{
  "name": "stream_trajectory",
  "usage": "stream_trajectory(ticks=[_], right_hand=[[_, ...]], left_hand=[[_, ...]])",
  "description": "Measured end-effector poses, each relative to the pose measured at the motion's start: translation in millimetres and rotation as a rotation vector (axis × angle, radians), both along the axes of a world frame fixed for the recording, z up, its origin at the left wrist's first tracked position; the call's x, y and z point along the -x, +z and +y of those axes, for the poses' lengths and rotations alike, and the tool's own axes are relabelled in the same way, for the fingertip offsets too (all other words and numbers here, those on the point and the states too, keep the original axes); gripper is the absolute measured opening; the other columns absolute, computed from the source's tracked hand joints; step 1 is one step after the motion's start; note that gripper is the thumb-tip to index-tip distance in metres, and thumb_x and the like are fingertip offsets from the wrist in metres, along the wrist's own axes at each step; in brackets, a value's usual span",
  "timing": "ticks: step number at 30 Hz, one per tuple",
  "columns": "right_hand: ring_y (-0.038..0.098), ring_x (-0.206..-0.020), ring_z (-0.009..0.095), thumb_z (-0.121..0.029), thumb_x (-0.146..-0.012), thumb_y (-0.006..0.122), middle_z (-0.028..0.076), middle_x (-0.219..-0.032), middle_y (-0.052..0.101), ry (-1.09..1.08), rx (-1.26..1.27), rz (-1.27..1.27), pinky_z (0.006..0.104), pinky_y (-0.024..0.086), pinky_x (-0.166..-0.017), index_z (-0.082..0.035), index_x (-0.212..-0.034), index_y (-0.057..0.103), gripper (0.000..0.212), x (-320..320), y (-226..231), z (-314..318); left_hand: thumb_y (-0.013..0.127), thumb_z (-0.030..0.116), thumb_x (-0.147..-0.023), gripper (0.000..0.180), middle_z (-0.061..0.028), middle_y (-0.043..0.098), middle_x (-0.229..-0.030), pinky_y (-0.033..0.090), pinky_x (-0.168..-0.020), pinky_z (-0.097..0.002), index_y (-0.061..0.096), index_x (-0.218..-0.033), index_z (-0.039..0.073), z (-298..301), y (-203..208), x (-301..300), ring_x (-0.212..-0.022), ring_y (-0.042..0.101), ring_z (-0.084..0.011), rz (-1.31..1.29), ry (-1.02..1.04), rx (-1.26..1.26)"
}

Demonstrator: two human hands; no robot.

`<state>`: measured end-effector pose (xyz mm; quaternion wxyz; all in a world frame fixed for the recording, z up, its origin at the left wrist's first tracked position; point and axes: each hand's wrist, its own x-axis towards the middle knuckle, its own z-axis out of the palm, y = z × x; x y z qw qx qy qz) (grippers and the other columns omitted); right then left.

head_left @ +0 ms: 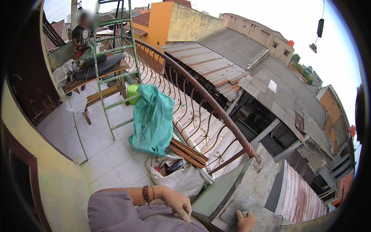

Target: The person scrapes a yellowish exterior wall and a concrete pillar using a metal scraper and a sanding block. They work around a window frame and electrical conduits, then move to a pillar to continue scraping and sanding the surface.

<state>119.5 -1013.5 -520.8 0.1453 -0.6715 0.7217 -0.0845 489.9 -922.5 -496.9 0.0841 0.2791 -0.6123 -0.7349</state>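
My left hand, with dark bracelets at its wrist, hangs loosely in front of my body. Its fingers point down with a slight bend, and nothing shows in them. On top of the concrete ledge at the lower right, my right hand is closed round a small pale rounded piece like a handle end. Most of that piece is hidden by the fingers. A flat grey plate lies on the ledge beside this hand; whether the two are joined I cannot tell.
A rusty curved railing meets the ledge. Near it stand an open white sack, brown strips, a green sack and a lime bucket. Farther off are a green ladder, a wooden bench and another person.
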Motion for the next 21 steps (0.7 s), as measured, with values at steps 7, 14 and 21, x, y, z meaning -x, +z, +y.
stream_trajectory(ticks=[7,14,21], right_hand=[[0.066,-0.089,0.042,-0.059,-0.078,0.075,0.022,-0.093,0.071,0.047,0.096,0.03,0.0497,0.05,-0.077,-0.006,-0.1,0.072,0.057,5.4,-14.1,-3.8],[0.065,-0.087,0.043,-0.058,-0.077,0.076,0.022,-0.092,0.07,0.003,0.073,-0.064,0.0498,0.05,-0.077,-0.005,-0.099,0.072,0.057,6.7,-14.4,-1.2],[0.056,-0.059,0.032,-0.039,-0.07,0.086,0.014,-0.066,0.062,-0.084,0.142,-0.097,0.0431,0.044,-0.059,-0.002,-0.076,0.062,0.044,7.7,-26.1,-7.7]], left_hand=[[0.068,0.039,-0.095,0.04,0.0029,0.054,-0.061,0.039,-0.055,-0.0259,0.067,-0.075,0.003,1.9,-8.8,1.2,-0.057,0.049,-0.007,0.08,0.06,-0.055],[0.069,0.031,-0.092,0.03,-0.0011,0.058,-0.078,0.042,-0.063,-0.0272,0.059,-0.094,0.003,7.2,-9.6,-1.5,-0.07,0.054,-0.0109,0.022,-0.005,-0.051],[0.071,0.031,-0.093,0.036,0.0033,0.053,-0.062,0.038,-0.053,-0.026,0.061,-0.073,0.003,26.4,-25.6,-0.5,-0.057,0.046,-0.0058,0.189,0.116,-0.072]])
